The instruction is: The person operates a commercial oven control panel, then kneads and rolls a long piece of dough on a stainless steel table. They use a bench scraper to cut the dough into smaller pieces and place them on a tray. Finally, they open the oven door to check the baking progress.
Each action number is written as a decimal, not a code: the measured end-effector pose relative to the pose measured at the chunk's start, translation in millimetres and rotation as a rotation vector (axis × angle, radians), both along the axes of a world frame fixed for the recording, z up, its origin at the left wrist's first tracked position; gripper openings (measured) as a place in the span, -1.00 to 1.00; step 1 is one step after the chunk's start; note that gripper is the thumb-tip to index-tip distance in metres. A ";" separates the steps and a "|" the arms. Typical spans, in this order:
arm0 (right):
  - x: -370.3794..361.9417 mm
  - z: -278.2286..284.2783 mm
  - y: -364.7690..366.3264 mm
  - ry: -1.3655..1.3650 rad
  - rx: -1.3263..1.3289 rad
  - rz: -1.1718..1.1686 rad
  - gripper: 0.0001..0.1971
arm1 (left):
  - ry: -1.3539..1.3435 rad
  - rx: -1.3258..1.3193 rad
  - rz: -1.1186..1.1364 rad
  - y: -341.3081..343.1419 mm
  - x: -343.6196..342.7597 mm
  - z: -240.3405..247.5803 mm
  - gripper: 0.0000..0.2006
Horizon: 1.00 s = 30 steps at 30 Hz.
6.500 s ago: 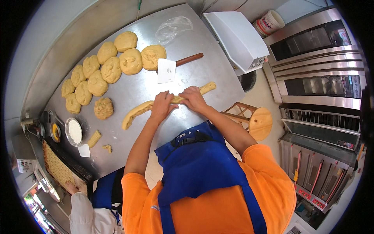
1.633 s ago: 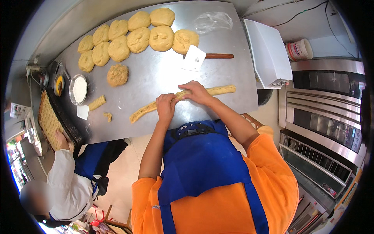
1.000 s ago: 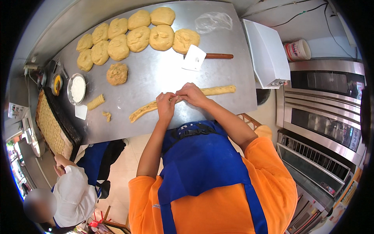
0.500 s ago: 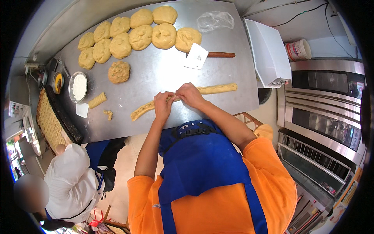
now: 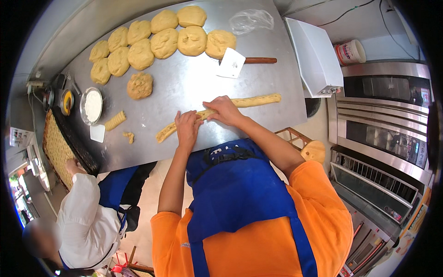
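Note:
A long yellow dough rope (image 5: 258,100) lies slantwise over the near part of the metal table (image 5: 272,117), its right end farther from me. My left hand (image 5: 187,128) is on it left of the middle, fingers over the top. Just right of that, my right hand (image 5: 224,112) grips the rope, its thumb on the near side. The hands are slightly apart, with a short stretch of dough showing between them. Both ends of the rope stick out past my hands. What the undersides of my fingers do is hidden.
Two rows of dough mounds (image 5: 164,44) stand at the back, a rough dough ball (image 5: 140,86) before them. Left are a flour bowl (image 5: 93,105), a ridged dough piece (image 5: 115,120) and a filled tray (image 5: 54,143) under a co-worker's hand (image 5: 73,166). A white scraper (image 5: 230,63) touches a wooden rod (image 5: 260,60).
My hands have moved slightly apart along the rope, the left one leftward, and the pinched fingers have spread over the dough. The co-worker's hand has reached farther onto the tray.

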State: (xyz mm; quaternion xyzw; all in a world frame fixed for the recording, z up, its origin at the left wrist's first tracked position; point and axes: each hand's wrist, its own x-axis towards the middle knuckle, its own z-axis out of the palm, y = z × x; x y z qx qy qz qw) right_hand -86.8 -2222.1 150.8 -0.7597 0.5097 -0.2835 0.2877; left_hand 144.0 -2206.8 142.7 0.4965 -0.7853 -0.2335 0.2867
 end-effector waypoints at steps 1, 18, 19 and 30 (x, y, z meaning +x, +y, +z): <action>5.5 2.8 2.1 -0.007 -0.019 0.007 -0.77 | 0.001 -0.007 -0.030 -0.2 6.7 -9.9 -0.78; 21.5 -7.2 -3.7 0.048 0.055 -0.029 -0.83 | 0.120 0.188 -0.034 -17.4 -3.5 -9.5 -0.79; 17.4 -11.1 -5.8 0.086 -0.019 0.024 -0.83 | 0.146 0.174 -0.015 -15.0 -5.4 -11.1 -0.78; 30.4 2.3 3.8 0.009 -0.015 0.103 -0.64 | -0.079 0.054 0.026 8.3 42.2 -2.8 -0.70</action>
